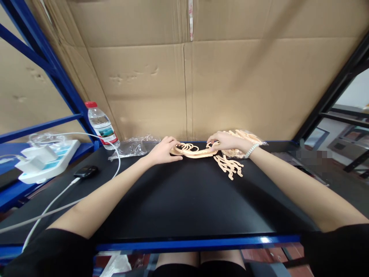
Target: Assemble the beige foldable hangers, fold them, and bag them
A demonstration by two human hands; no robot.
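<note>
A bundle of peach-coloured curved strips (198,154) lies across the back of the black tabletop, with loop-like curves on its upper side. I cannot make out what kind of items they are. Around its left end my left hand (165,151) is closed, thumb in front and fingers behind. My right hand (227,141) pinches the right end, its fingertips partly hidden behind the strips. Just below that hand sits a loose pile of wavy peach pieces (230,166). Behind the right wrist, a clear bag of similar pieces (245,137) is partly covered by the hand.
A red-capped water bottle (103,127) stands at the back left beside crumpled clear plastic (135,146). White cables run over the left side, near a small black device (85,171) and a white power strip (49,161). Cardboard (138,84) walls the back.
</note>
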